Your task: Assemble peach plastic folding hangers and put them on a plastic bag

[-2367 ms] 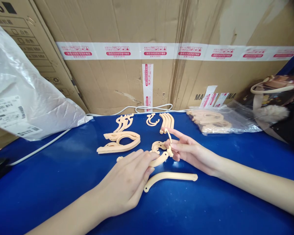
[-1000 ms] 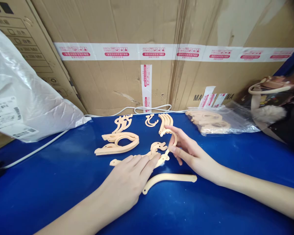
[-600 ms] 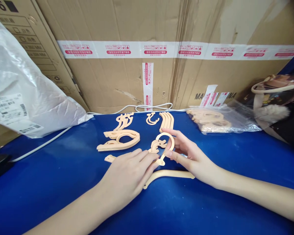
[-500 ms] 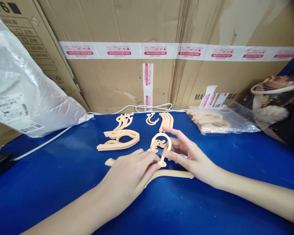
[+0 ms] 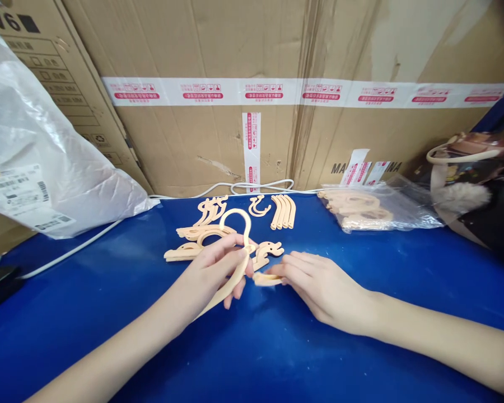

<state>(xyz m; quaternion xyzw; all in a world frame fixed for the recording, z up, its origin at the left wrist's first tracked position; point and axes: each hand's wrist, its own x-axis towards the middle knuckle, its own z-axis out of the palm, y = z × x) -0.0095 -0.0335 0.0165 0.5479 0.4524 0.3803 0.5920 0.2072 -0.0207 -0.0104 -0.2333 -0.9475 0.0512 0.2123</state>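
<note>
My left hand [image 5: 218, 268] is closed round a beige wooden hanger piece [image 5: 239, 235], lifted off the blue table [image 5: 109, 291] with its hook curving upward. Lying palm down just to the right, my right hand [image 5: 315, 282] has its fingers over a curved beige arm piece [image 5: 265, 278], most of which is hidden under the hand. A small carved beige piece [image 5: 269, 250] lies between the hands, slightly farther back.
Stacked beige parts [image 5: 193, 242] lie left of centre, with curved strips [image 5: 283, 211] and a small hook [image 5: 258, 207] behind. A clear bag of parts [image 5: 369, 208] sits right, a white plastic bag [image 5: 46, 162] left, cardboard boxes [image 5: 252, 50] behind, a handbag [image 5: 474, 179] far right.
My left hand has lifted the hanger arm with the hook joined to it. My right hand let go of the hook and came down onto the other arm piece.
</note>
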